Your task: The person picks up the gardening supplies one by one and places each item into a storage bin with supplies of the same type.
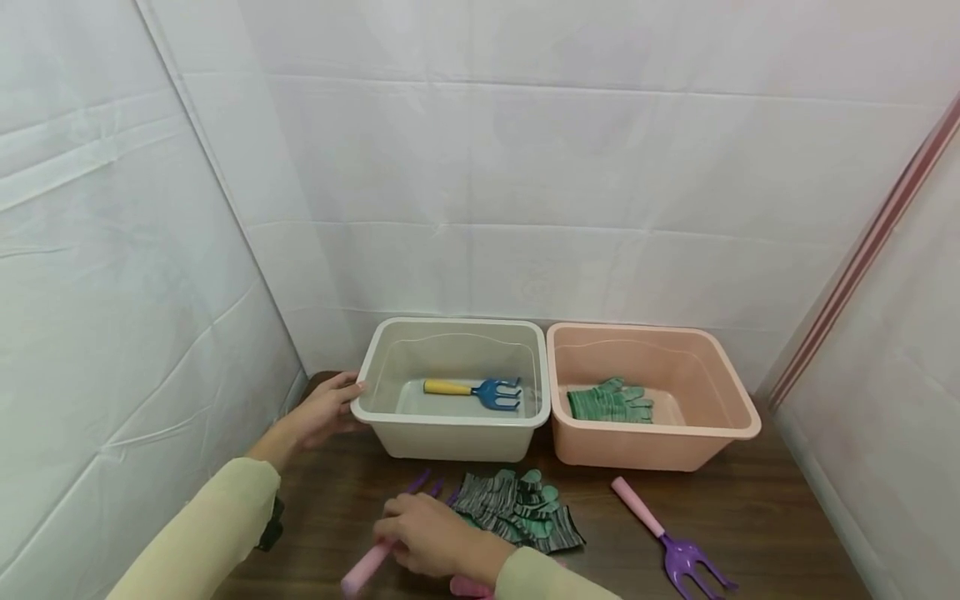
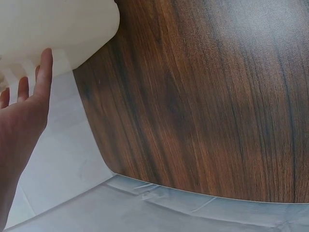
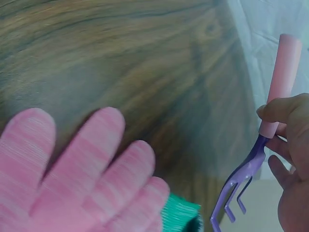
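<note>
My right hand (image 1: 431, 533) grips the pink handle of a hand rake (image 3: 282, 77) with purple tines, held over the front of the table. Just right of that hand lie grey-and-green gloves (image 1: 517, 508), and a pink glove (image 3: 82, 179) lies below it, mostly hidden by the arm in the head view. My left hand (image 1: 327, 408) rests with extended fingers against the left side of the white bin (image 1: 450, 437). Inside that bin is a blue hand rake (image 1: 472, 390) with a yellow handle.
The pink bin (image 1: 630, 450) stands right beside the white one, with a green glove (image 1: 611, 402) in it. A second purple rake (image 1: 678, 554) with a pink handle lies at the front right of the wooden table (image 1: 780, 508). White sheets (image 1: 480, 167) enclose the back and sides.
</note>
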`<state>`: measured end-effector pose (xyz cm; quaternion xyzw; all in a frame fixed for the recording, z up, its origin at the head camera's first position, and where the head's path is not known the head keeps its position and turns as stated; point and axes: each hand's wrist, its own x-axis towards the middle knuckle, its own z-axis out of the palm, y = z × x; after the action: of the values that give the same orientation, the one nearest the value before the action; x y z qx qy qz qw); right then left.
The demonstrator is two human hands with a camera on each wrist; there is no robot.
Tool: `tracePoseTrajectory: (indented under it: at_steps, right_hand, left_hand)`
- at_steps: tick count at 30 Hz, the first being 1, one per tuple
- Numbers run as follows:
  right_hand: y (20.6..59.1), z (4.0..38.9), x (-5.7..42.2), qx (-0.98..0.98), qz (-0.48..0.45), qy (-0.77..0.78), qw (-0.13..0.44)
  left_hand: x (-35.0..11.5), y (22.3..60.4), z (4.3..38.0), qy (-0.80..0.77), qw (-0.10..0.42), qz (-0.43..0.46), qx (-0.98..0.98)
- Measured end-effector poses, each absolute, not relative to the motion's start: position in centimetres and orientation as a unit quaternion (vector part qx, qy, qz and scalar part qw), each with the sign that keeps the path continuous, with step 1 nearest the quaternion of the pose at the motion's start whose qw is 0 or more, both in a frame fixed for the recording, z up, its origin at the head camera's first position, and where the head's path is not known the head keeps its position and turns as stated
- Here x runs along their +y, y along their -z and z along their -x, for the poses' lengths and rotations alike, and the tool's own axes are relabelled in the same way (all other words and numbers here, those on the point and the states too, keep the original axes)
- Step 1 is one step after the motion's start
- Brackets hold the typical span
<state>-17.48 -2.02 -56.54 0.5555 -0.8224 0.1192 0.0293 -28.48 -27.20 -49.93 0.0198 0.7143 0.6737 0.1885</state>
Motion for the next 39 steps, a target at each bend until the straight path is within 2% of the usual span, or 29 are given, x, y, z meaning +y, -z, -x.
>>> tracePoseTrajectory:
  at_steps: [6,20,39]
  right_hand:
    - [54.5,18.2,-1.3,-0.824,-0.545,-0.142,0.061]
    - [50.6,20.5,2.6,-0.836,-0.482,-0.263,-0.007]
    - [48.1,22.5,8.3,-0.854,-0.392,-0.341,-0.024]
  left_hand:
    - [-27.3,49.9,28.5,-0.671,0.19,-0.011,0.717]
    - [-27.1,49.7,28.5,-0.672,0.191,-0.006,0.715]
    - [-27.2,49.7,28.6,-0.678,0.198,0.003,0.708]
